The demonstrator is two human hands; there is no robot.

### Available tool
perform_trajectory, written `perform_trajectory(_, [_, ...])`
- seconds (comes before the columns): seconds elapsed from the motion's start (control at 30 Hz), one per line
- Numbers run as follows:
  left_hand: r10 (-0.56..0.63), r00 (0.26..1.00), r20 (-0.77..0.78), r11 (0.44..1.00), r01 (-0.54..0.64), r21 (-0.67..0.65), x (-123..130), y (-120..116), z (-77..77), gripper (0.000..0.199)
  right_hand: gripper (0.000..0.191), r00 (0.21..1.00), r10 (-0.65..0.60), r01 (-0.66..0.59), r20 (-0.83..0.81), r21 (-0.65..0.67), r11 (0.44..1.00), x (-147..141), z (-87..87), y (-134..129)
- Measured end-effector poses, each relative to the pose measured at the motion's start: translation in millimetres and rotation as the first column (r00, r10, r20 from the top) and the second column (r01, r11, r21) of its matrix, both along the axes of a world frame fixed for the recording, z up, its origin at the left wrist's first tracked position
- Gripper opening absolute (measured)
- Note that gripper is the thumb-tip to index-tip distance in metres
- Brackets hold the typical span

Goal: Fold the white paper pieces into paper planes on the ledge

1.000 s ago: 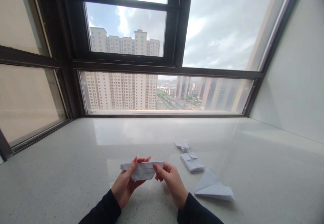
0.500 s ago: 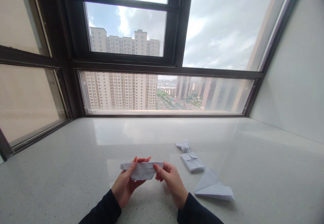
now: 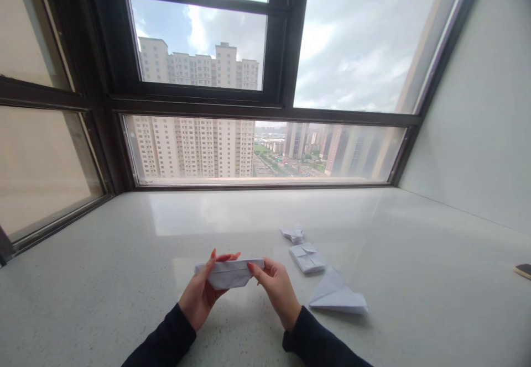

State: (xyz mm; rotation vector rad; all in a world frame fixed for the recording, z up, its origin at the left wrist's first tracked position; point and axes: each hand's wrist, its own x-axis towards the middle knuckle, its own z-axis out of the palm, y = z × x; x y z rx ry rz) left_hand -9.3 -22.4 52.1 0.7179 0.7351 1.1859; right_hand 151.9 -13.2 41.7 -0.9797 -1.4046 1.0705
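Paper (image 3: 228, 280), folded long and narrow, is held above the sill (image 3: 103, 306), the left hand (image 3: 197, 295) gripping one end, the right hand (image 3: 280, 287) pinching the other. Both grips match a second ago, suggesting a pause in the folding. To the right lie a triangle (image 3: 338, 295), square (image 3: 307, 259) and bundle (image 3: 295, 235); as the view shifted, a dark-edged object (image 3: 524, 271) appeared at far right.

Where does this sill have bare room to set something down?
Bare: the sill between the left window and left hand; also between triangular paper and the object at far right. Crowded: right of the right hand, where three folded papers cluster.
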Motion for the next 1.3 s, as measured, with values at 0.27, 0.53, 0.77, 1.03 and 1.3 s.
perform_trajectory(0.27, [0.096, 0.995, -0.028, 0.993, -0.097, -0.068, -5, 4, -1.1, 0.025, 0.033, 0.987, 0.001, -0.005, 0.162, 0.026, 1.0, 19, 9.9, -7])
perform_trajectory(0.53, [0.11, 0.994, 0.01, 0.989, -0.109, -0.097, -9, 7, -3.0, 0.025, 0.026, 0.815, -0.09, 0.095, 0.572, 0.021, 0.995, 65, 10.8, -51])
perform_trajectory(0.77, [0.049, 0.998, -0.045, 0.997, -0.051, -0.057, -6, 4, -4.5, 0.026, 0.03, 0.622, -0.151, 0.275, 0.768, -0.033, 0.961, 123, 1.7, -86])
perform_trajectory(1.03, [0.018, 0.996, -0.089, 0.999, -0.021, -0.034, -6, 4, -3.8, 0.028, 0.029, 0.375, -0.191, 0.468, 0.907, -0.007, 0.884, 182, -1.9, -95])
perform_trajectory(1.3, [0.013, 0.995, -0.097, 0.999, -0.016, -0.033, -6, 4, -3.2, 0.028, 0.028, 0.245, -0.136, 0.545, 0.96, -0.02, 0.838, 199, -7.7, -91])
